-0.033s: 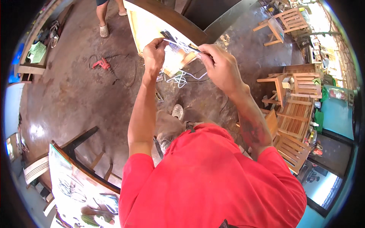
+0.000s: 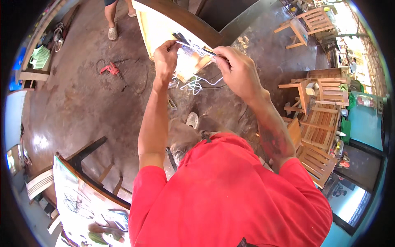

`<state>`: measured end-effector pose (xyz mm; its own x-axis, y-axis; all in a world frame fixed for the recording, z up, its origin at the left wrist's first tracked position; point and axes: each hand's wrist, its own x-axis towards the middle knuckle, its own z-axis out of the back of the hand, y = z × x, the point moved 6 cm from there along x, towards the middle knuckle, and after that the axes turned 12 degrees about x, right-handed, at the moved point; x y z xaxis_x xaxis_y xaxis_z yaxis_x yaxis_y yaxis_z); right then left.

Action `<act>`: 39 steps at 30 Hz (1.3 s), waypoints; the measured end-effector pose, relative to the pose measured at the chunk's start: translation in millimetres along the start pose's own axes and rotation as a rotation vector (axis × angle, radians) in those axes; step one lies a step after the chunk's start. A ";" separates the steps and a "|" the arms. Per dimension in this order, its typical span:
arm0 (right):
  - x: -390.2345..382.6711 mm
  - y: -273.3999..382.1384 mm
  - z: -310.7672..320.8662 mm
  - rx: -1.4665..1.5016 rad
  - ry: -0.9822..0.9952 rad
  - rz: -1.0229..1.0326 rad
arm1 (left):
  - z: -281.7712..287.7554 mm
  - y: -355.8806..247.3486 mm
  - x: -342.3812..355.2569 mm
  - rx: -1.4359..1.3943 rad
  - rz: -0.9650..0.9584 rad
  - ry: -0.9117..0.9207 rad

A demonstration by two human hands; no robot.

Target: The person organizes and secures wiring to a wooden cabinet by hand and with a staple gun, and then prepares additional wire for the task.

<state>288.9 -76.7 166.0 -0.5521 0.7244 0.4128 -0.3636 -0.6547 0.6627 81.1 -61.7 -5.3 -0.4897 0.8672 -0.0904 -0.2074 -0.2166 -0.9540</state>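
Above the pale, brightly lit surface (image 2: 154,29) of a wooden piece, both my hands are raised close together. My left hand (image 2: 166,61) is closed, its thumb and forefinger pinching one end of a white cord (image 2: 195,48). The cord runs in loose strands across toward the other hand. My right hand (image 2: 238,68) closes on a thin dark tool (image 2: 208,51) whose kind I cannot make out; its tip meets the cord. Just beyond my left fingertips lies a black elongated object (image 2: 179,38). More white cord (image 2: 193,86) hangs in tangled loops below.
On the floor at left lies a red power drill (image 2: 110,68) with its cable. Another person's leg (image 2: 111,20) stands at the far left. Wooden chairs (image 2: 314,24) and a slatted bench (image 2: 319,123) line the right. A cluttered table (image 2: 88,201) is at near left.
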 end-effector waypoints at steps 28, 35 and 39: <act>2.5 -8.3 4.1 0.023 -0.026 0.047 | 4.4 -37.6 2.5 0.428 -0.304 -0.086; 1.5 2.3 2.7 0.038 -0.025 0.041 | 3.5 -35.3 -4.4 0.372 -0.328 -0.128; -1.0 -2.7 1.4 0.061 -0.020 0.053 | 2.4 -35.2 -4.9 0.428 -0.350 -0.108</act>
<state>291.4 -75.4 164.7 -0.5543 0.6937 0.4599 -0.2874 -0.6781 0.6764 88.8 -59.4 29.5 -0.4089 0.8741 0.2621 -0.6874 -0.1061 -0.7184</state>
